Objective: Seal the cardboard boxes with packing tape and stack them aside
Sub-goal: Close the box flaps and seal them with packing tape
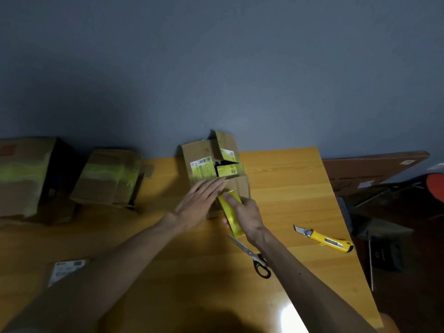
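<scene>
A small cardboard box (204, 162) with old yellow tape and a barcode label stands at the table's far edge, its top flaps partly raised. My left hand (200, 200) lies flat with fingers straight on the box's near flap. My right hand (245, 215) grips a yellow roll of packing tape (231, 217) held against the box's near side. Two taped boxes sit at the left: a large one (26, 174) and a smaller one (108, 176).
Scissors (252, 254) lie on the wooden table (288, 188) just under my right forearm. A yellow utility knife (324, 237) with its blade out lies to the right. A label sheet (64, 270) rests near left. Dark clutter sits beyond the table's right edge.
</scene>
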